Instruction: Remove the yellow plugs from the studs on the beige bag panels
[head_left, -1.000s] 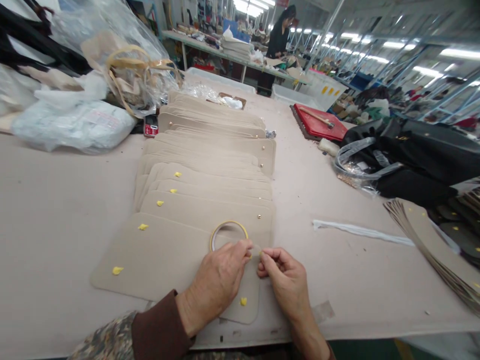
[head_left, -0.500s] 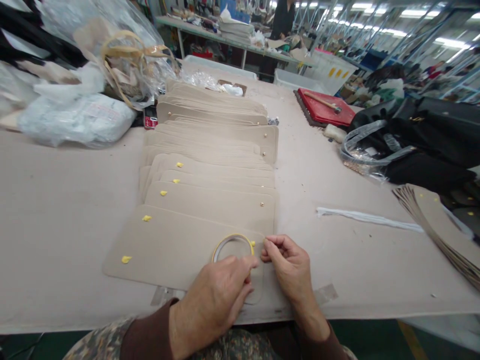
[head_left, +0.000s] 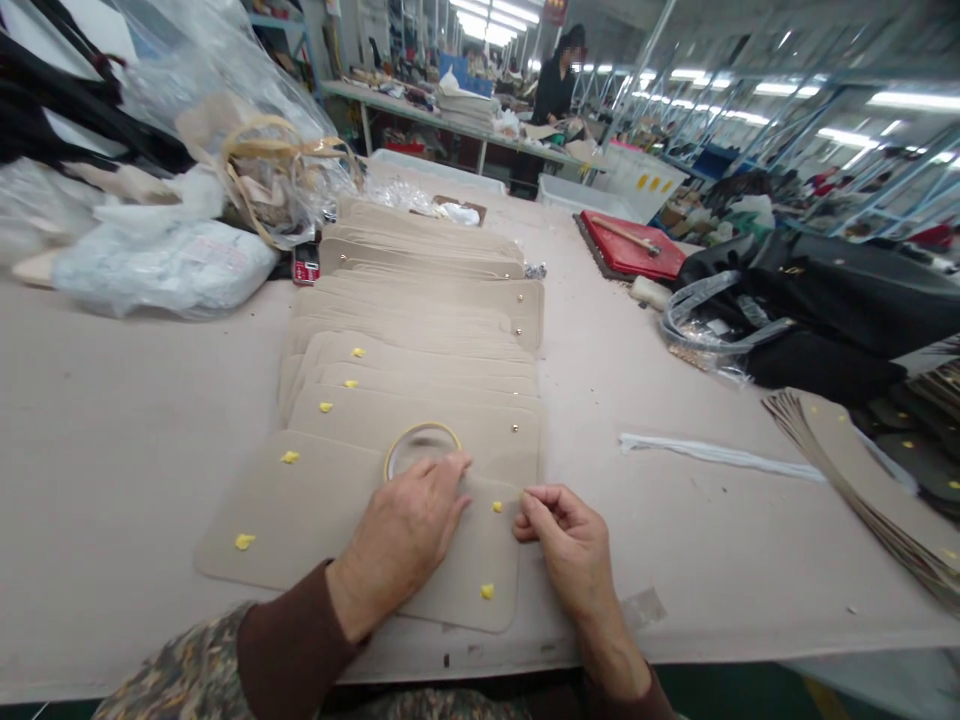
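Observation:
My left hand [head_left: 401, 535] lies on the nearest beige panel [head_left: 315, 520], fingers curled over the near edge of a yellow tape roll [head_left: 421, 447]. My right hand [head_left: 564, 540] sits at the panel's right edge, thumb and fingers pinched together on something too small to make out. The panel carries small yellow pieces [head_left: 487, 591] at its corners. Behind it a long overlapping row of like beige panels [head_left: 420, 300] runs away from me, some with yellow pieces, some with metal studs.
Plastic bags [head_left: 161, 265] are heaped at the far left. A red board with a hammer [head_left: 628, 245], black bags [head_left: 840, 300], a white strip [head_left: 720, 455] and a fanned panel stack [head_left: 862, 480] lie to the right. A person stands at a far table [head_left: 559, 85].
My left hand and the tape roll have shifted left along the panel, uncovering a yellow piece near the right edge. My right hand stays pinched at that edge.

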